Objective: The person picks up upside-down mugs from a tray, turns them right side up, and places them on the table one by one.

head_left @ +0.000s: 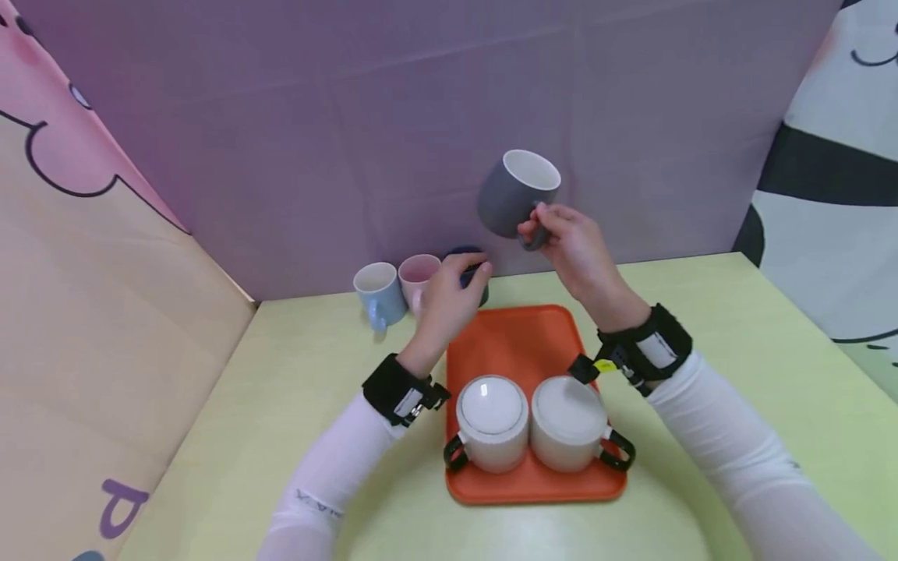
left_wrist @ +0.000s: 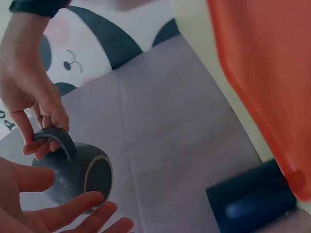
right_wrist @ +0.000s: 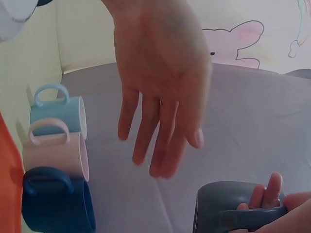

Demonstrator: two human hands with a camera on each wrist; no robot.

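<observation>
The right hand [head_left: 571, 249] is holding a grey mug [head_left: 515, 191] up in the air above the far end of the orange tray [head_left: 515, 347], its fingers [left_wrist: 46, 141] curled round the handle and pinching it. The mug is tilting, mouth turned up and away toward the purple backdrop [head_left: 351, 117], handle on the near side, toward the person.

The left hand [head_left: 449, 300] is reaching over the far left corner of the tray toward a dark blue mug [head_left: 468, 269] standing on the worktop [head_left: 281, 389], fingers [right_wrist: 155, 131] straight and spread, holding nothing. That mug lies just beyond the fingertips, so the left hand is much the nearer to it; whether they are touching it I cannot tell. The pink mug [head_left: 417, 276] and the light blue mug [head_left: 379, 292] are lined up beside it to the left. Two white mugs [head_left: 529, 421] are sitting upside down side by side at the near end of the tray, black handles pointing outward.
</observation>
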